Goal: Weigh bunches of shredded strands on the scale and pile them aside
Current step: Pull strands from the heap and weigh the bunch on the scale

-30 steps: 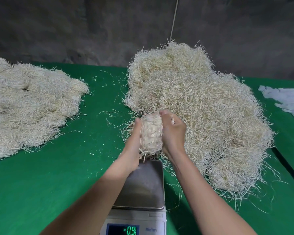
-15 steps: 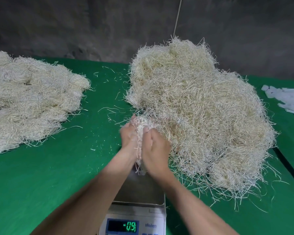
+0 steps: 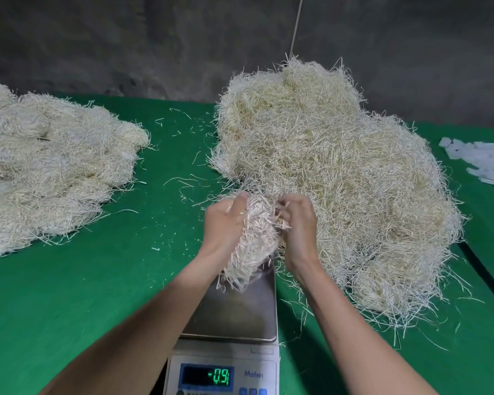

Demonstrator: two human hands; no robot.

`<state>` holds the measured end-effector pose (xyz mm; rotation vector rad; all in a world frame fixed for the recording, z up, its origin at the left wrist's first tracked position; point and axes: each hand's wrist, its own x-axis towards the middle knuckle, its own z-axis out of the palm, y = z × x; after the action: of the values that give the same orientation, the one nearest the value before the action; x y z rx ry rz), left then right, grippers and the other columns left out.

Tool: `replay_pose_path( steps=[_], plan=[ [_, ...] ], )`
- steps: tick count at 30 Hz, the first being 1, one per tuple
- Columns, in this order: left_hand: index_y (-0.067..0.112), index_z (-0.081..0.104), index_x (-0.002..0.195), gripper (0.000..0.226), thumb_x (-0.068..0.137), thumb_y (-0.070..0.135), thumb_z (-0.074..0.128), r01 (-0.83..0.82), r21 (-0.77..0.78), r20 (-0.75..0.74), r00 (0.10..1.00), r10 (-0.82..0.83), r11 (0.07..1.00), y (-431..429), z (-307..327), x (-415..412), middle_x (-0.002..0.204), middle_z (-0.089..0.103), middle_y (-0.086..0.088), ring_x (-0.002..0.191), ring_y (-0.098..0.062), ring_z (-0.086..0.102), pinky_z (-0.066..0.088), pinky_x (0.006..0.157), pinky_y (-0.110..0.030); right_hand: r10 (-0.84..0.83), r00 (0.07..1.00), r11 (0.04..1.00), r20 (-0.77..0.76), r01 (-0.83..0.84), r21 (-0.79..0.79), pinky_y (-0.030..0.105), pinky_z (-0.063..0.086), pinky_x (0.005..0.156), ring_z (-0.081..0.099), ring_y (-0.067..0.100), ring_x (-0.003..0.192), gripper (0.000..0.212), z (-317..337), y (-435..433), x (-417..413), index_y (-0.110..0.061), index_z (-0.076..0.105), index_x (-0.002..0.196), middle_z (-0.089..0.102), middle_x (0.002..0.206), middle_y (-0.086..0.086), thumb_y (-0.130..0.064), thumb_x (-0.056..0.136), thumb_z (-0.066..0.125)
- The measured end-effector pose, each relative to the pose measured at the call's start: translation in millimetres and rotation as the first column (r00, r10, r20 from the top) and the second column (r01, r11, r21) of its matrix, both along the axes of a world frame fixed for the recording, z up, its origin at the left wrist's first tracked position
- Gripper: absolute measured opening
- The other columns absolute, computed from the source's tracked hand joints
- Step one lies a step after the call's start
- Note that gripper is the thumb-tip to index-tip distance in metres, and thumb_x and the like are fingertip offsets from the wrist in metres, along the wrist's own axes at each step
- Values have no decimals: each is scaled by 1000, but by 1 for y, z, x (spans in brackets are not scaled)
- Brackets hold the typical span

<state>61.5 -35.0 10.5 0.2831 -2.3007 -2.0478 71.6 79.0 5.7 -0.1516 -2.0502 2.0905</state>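
From the head view we see the left hand (image 3: 226, 223) with its fingers curled round a pale cream bunch of shredded strands (image 3: 254, 243), thumb up at the top. The right hand (image 3: 297, 223) pinches strands at the bunch's upper right side with bent fingers. The bunch hangs over the far edge of the steel plate of a grey digital scale (image 3: 240, 309); we cannot tell whether its loose ends touch the plate. The scale's display (image 3: 218, 376) glows with green digits behind a minus sign. Just beyond the hands sits a large loose heap of straw-coloured strands (image 3: 340, 181), and a flatter pile of laid bunches (image 3: 49, 166) lies well apart at left on the green bench (image 3: 97, 280). White scraps (image 3: 485, 163) lie at far right.
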Motion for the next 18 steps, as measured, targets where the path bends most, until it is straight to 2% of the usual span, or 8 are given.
replay_pose_path(
  steps=[2, 5, 8, 10, 12, 14, 15, 18],
  plan=[
    [14, 59, 82, 28, 94, 38, 53, 3, -192, -149, 988, -32, 981, 2, 1, -4, 80, 58, -7, 66, -14, 48, 41, 66, -28, 174, 985, 984, -1, -174, -38, 31, 40, 90, 44, 3, 116, 37, 5, -6, 0, -31, 47, 126, 47, 131, -9, -46, 95, 35],
    [6, 62, 88, 17, 90, 23, 62, -53, -292, -264, 964, -28, 955, 11, 4, -10, 88, 63, -6, 79, -15, 55, 45, 71, -34, 203, 979, 957, -12, -196, 214, 27, 45, 87, 54, -3, 96, 40, 3, -23, 2, -34, 46, 128, 56, 108, -16, -54, 93, 39],
    [6, 51, 119, 56, 87, 51, 58, -20, 58, -51, 998, 23, 998, 4, 10, -15, 117, 59, -13, 111, -25, 56, 46, 89, -37, 19, 999, 987, -48, -10, 163, 20, 37, 54, 46, 4, 56, 43, -1, -22, -4, -18, 59, 109, 49, 66, -12, -54, 91, 43],
    [12, 42, 138, 78, 83, 68, 44, 99, 290, 133, 981, -143, 952, 0, 2, -9, 140, 48, -12, 130, -29, 44, 33, 108, -51, -89, 995, 996, 39, 89, 24, 24, 35, 63, 42, 11, 68, 58, 3, -11, -17, -14, 50, 127, 44, 79, -9, -58, 91, 39],
    [20, 38, 144, 83, 79, 73, 40, 92, 398, 220, 956, -192, 913, 6, -5, 1, 147, 42, -4, 135, -23, 39, 27, 112, -50, -143, 987, 981, 73, 132, 144, 33, 40, 82, 49, 12, 88, 69, 4, -6, -25, -14, 29, 144, 48, 98, -8, -59, 92, 32],
    [10, 54, 129, 66, 89, 61, 44, -45, 417, 219, 974, -52, 908, 11, -2, -1, 125, 62, -9, 111, -17, 62, 49, 96, -33, -87, 996, 924, -37, 94, 372, 36, 40, 98, 52, 22, 114, 60, -3, -17, -13, -12, 39, 137, 54, 118, 0, -55, 97, 27],
    [4, 64, 108, 51, 94, 50, 46, -156, 432, 223, 973, 62, 888, 8, -1, -7, 95, 72, -9, 82, -12, 70, 55, 71, -21, -32, 992, 891, -119, 82, 446, 34, 43, 92, 54, 23, 109, 53, -11, -26, -1, -13, 50, 124, 57, 111, -1, -53, 98, 25],
    [10, 50, 63, 42, 103, 22, 40, -304, 505, 294, 941, 171, 808, 4, -1, -15, 36, 49, 2, 29, -10, 48, 32, 32, -12, 65, 985, 855, -162, 29, 519, 30, 44, 65, 55, 13, 72, 43, -18, -39, 16, -22, 55, 92, 58, 82, -5, -55, 95, 29]
  ],
)
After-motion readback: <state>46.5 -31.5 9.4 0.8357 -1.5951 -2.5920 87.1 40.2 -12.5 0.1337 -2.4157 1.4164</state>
